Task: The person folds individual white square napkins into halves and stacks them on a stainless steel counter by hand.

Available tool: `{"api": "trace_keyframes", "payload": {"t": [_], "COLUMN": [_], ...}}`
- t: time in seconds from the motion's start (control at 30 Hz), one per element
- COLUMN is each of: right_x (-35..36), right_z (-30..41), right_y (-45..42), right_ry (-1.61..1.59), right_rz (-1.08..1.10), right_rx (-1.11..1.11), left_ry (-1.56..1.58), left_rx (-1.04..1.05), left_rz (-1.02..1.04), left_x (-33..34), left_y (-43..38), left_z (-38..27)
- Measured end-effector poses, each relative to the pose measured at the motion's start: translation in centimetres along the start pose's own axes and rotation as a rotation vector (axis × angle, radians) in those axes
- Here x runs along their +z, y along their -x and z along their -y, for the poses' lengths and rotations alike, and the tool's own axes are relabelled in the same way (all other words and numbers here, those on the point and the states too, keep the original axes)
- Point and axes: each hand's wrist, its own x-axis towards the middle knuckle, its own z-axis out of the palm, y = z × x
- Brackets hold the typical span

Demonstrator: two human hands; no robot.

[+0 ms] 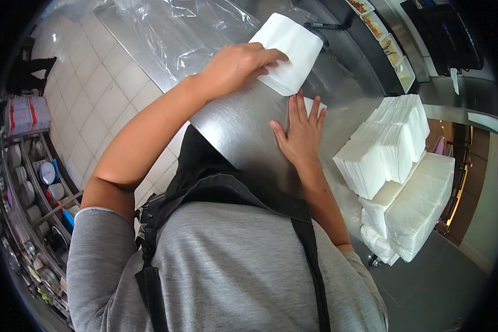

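Note:
My left hand reaches over a small stack of white paper napkins at the far side of the steel table. Its index finger lies across the top napkin and the other fingers curl in; whether they pinch the paper cannot be made out. Flat on the steel, closer to me, my right hand has its fingers spread. Its fingertips are just below the stack's near corner. Another piece of white paper shows partly under and beside those fingers.
Piled napkins stand on wrapped napkin packs at the right. Clear plastic film covers the table's far left. A black pen lies beyond the napkins. Food trays line the upper right; a loaded shelf rack stands left.

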Motion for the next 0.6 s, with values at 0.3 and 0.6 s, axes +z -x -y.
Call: {"api": "trace_keyframes", "payload": {"t": [0.3,0.6], "right_x": [-0.5,-5.7], "right_z": [-1.3,0.4], "right_y": [0.5,-7.2], "right_ry": [-0.316,-0.465], "right_rz": [-0.192,-0.375], "right_rx": [0.007,-0.104], "left_ry": [0.161,0.161], "left_rx": [-0.098,-0.198], "left_rz": [0.055,0.1], "left_x": [-1.4,-0.9], "left_y": [-2.7,-3.3], "left_z": [0.8,0.7]}}
